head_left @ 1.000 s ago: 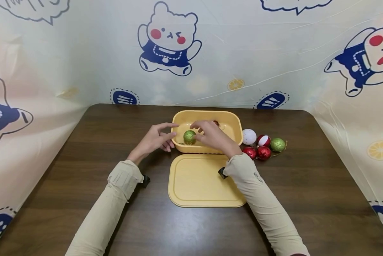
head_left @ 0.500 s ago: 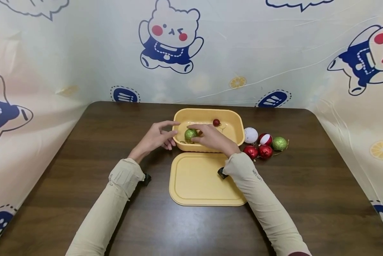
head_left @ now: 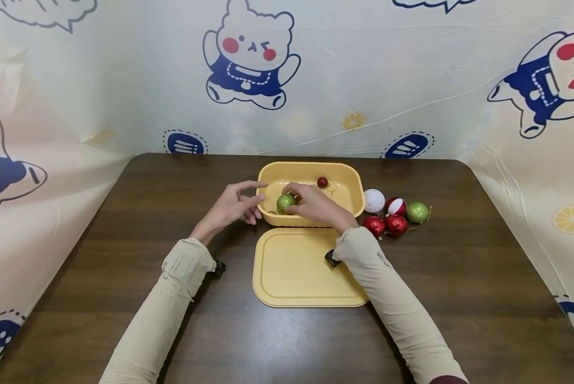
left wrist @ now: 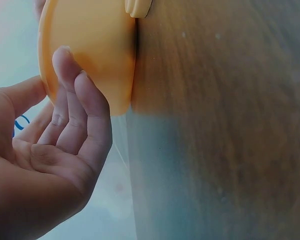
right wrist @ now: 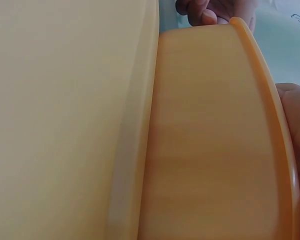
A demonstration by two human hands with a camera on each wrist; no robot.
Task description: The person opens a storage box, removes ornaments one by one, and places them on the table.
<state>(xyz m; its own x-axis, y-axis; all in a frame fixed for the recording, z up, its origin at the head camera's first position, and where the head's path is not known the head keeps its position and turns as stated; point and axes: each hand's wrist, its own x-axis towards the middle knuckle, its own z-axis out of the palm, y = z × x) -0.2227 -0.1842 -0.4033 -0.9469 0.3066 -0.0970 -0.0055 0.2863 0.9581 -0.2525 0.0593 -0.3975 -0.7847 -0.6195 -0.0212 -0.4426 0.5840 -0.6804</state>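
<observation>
The right hand [head_left: 315, 205] pinches a green ball [head_left: 284, 202] inside the yellow box [head_left: 310, 166]; the left hand [head_left: 233, 206], fingers loose, touches the box's left end. A small red ball [head_left: 322, 182] lies farther back inside, five more balls [head_left: 396, 207] crowd outside on the right, and a sleeve [head_left: 387, 288] covers part of the lid [head_left: 296, 272].
</observation>
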